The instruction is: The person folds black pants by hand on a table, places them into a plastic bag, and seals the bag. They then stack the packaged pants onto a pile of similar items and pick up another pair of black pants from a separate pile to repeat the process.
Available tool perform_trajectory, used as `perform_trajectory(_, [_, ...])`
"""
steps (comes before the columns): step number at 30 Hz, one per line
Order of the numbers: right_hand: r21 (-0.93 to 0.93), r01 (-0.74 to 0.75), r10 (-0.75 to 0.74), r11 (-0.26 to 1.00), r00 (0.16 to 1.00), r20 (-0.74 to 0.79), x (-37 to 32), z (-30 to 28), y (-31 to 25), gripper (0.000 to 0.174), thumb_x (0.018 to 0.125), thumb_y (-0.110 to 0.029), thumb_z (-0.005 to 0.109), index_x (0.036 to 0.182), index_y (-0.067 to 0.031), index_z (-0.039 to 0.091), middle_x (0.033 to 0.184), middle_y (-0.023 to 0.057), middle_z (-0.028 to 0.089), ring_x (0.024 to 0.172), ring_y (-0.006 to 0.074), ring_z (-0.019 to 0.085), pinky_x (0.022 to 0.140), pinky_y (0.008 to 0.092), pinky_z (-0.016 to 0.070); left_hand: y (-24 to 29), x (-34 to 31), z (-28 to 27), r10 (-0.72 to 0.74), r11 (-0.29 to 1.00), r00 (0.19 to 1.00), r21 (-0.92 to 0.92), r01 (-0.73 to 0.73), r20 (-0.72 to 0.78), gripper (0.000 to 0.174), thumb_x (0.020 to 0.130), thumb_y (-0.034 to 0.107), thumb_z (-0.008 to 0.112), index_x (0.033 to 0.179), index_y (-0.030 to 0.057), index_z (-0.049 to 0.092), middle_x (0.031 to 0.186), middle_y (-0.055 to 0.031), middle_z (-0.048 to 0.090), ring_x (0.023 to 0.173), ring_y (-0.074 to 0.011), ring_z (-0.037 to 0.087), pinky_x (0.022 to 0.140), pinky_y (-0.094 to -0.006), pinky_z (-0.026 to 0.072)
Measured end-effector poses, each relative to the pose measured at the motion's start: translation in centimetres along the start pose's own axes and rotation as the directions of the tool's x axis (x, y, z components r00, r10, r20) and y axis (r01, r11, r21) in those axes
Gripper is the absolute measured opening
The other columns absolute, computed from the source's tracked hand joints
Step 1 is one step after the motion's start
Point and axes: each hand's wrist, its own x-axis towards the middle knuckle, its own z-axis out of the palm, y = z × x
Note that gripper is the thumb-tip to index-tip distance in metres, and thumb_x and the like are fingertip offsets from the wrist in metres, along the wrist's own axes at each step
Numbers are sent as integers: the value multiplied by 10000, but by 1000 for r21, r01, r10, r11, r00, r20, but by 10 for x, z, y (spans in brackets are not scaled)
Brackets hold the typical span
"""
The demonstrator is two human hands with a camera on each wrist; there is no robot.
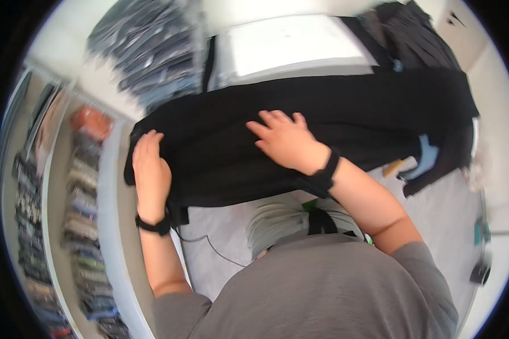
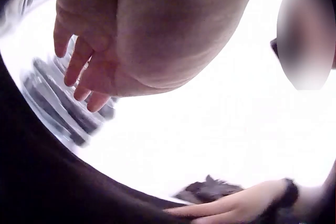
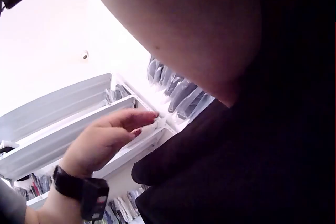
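Observation:
A long piece of black cloth [image 1: 373, 107], perhaps a garment, lies spread across the table from left to right, with slight folds along it. My right hand [image 1: 285, 141] rests palm down on its middle, fingers spread. At the cloth's left end is my left hand [image 1: 151, 172], fingers extended forward. From the right wrist, that left hand [image 3: 100, 142] appears raised beside the cloth's layered edge [image 3: 152, 169], gripping nothing. The left wrist view shows its palm and loosely straight fingers [image 2: 79, 66] over a bright background.
Behind the cloth lies a white sheet or packet [image 1: 294, 45]. Stacked clothes in clear bags [image 1: 152, 51] stand back left, and dark clothing [image 1: 415, 34] lies back right. Shelves of packed garments [image 1: 85, 226] line the left. A light-blue piece [image 1: 427, 155] lies at the cloth's right end.

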Motion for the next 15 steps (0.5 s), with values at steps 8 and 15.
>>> perform_trajectory(8, [135, 51, -62, 990, 995, 82, -10, 0, 27, 494, 917, -403, 529, 1351, -173, 474, 1429, 126, 420, 1347, 316, 359, 1042, 543, 333, 139, 15, 55, 107, 956, 879, -290, 37, 465, 476, 961, 264, 478, 1404, 107, 405, 1466, -172, 351, 1339, -422, 320, 1061, -588, 271])
perform_trajectory(15, [-174, -323, 356, 930, 911, 210, -141, -101, 178, 513, 946, -482, 442, 1358, -178, 475, 1440, 101, 419, 1339, 287, 374, 1073, 540, 260, 152, 24, 49, -20, 976, 810, -166, 144, 586, 468, 970, 330, 419, 1432, 261, 382, 1550, -76, 220, 1400, -430, 178, 1068, -667, 138])
